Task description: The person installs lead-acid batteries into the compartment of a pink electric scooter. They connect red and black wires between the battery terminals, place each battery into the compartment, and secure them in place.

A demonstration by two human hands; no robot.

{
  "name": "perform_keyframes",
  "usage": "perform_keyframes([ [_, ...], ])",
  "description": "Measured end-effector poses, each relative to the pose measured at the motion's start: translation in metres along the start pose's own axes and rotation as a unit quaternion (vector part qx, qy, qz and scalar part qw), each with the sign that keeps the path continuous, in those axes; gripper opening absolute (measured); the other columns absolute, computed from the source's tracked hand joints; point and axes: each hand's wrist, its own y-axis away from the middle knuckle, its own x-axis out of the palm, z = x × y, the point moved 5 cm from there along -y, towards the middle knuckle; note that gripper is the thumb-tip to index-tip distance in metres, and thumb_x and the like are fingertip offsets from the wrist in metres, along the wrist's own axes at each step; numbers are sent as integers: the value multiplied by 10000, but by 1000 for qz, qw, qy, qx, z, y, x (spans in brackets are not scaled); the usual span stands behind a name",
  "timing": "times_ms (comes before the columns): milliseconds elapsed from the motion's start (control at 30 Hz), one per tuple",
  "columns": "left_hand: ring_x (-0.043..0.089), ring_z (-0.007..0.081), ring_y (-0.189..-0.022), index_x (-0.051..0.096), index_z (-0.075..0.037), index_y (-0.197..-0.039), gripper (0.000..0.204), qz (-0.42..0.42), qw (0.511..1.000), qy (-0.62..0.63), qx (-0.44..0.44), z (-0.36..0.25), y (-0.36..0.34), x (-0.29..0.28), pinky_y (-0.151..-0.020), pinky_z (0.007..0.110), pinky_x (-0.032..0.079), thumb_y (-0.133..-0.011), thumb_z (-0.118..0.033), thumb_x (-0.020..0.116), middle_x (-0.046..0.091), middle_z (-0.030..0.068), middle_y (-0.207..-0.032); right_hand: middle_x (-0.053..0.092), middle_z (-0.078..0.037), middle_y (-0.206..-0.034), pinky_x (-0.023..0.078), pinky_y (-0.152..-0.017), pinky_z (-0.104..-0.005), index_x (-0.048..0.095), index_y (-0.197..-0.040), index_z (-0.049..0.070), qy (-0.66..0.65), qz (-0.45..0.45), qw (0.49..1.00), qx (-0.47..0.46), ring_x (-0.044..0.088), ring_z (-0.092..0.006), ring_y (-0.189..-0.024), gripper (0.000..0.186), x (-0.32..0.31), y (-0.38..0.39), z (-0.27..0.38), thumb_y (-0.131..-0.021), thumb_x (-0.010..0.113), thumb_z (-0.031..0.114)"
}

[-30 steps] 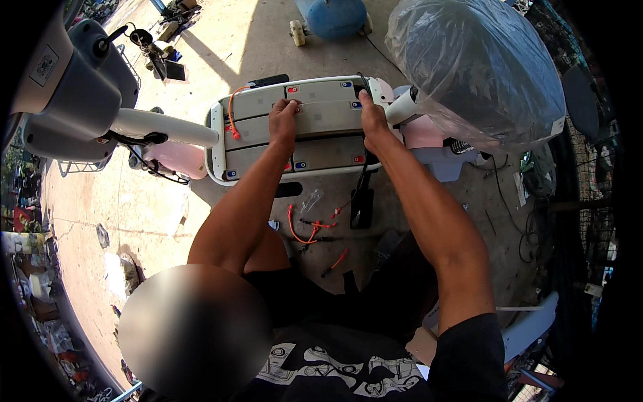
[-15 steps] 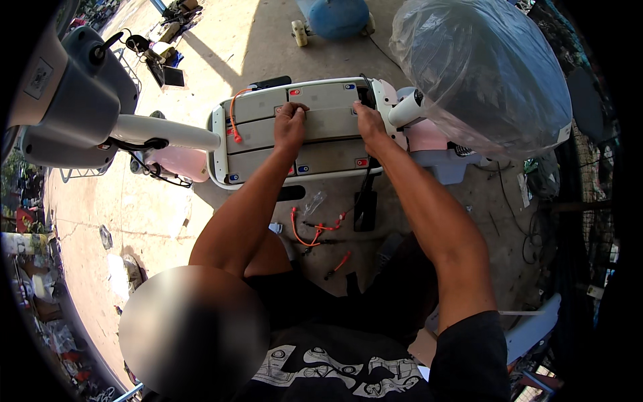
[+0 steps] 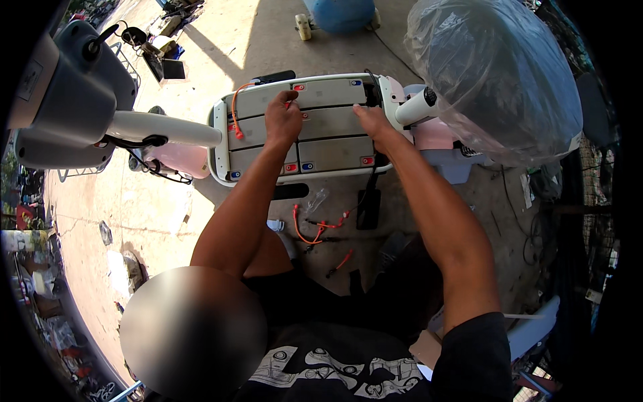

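Several grey block batteries [image 3: 231,131] with red and blue terminals lie side by side in the white-rimmed floor tray [image 3: 211,155] of a small electric scooter. My left hand [image 3: 284,120] is over the middle of the tray, its fingers curled beside a red terminal; what they hold, if anything, is hidden. At the right end of the middle-row battery [image 3: 335,122], my right hand [image 3: 372,122] has its thumb on the top edge, and the other fingers are bent out of sight. An orange cable [image 3: 234,107] with a plug lies across the batteries on the left.
Loose orange cables [image 3: 315,231] and a clear plastic scrap [image 3: 316,201] lie on the ground before me. The scooter's steering column [image 3: 164,130] stands at the left. A plastic-wrapped seat [image 3: 495,87] rises at the right. A blue rounded object [image 3: 340,15] is beyond the tray.
My left hand has shifted a little to the left and away from me, uncovering a red terminal on the middle-row battery. My right hand stays at that battery's right end.
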Motion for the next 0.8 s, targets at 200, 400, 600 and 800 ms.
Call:
perform_keyframes([
  [200,697,318,-1137,704,-2,-1228,332,31,996,-85,-10,-3,3,-15,-1014,372,506,-943,-122,583,733,204,-1188,645,-186,-1236,502,-921,-469,603,-1289,-68,-42,44,997,53,628,-285,-1107,495,-3,35,31,-1020,579,346],
  [400,673,339,-1196,691,2,-1259,364,79,988,-130,8,1,7,-26,-1043,380,495,-927,-121,609,712,219,-1242,655,-148,-953,504,-696,-443,656,-1085,-99,-1,11,1000,-22,614,-247,-839,429,-19,41,35,-964,624,312],
  [600,652,343,-1229,684,0,-1287,389,121,986,-114,-21,-6,17,-32,-1074,380,471,-922,-122,624,696,230,-1275,541,-57,-774,424,-566,-365,633,-944,-39,-21,23,1000,3,499,-179,-637,329,-24,43,31,-967,622,289],
  [800,644,376,-1229,674,20,-1290,397,137,979,-146,-26,-13,26,-40,-1074,393,471,-922,-122,627,693,245,-1266,519,60,-771,400,-636,-264,567,-839,130,31,71,997,27,490,-93,-676,273,-32,52,27,-1049,486,284],
])
